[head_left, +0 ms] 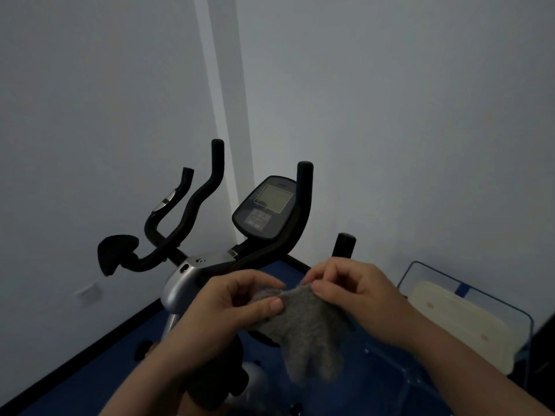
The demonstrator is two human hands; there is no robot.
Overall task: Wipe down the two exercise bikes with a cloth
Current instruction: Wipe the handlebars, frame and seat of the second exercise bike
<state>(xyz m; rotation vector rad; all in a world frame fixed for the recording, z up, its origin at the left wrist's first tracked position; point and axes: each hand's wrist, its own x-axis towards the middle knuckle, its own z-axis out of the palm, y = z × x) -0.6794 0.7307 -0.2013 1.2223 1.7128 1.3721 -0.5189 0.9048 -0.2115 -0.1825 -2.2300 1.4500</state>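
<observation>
Cloth (303, 328), grey and drooping, is pinched along its top edge between left hand (231, 307) and right hand (354, 298), apparently being spread for wiping; beyond waits the exercise bike's console (268, 207) and black handlebars (210, 187) near the wall corner.

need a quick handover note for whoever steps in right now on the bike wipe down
Left hand: pinches the grey cloth at its upper left edge.
Right hand: pinches the cloth's upper right edge; the rest hangs loose below.
Exercise bike stands just ahead, with its console and black handlebars facing the wall corner. The cloth is held in the air, not on the bike.
Done: cloth in hand.
Left: wipe this bike; a second bike cannot be made out in this view.
</observation>
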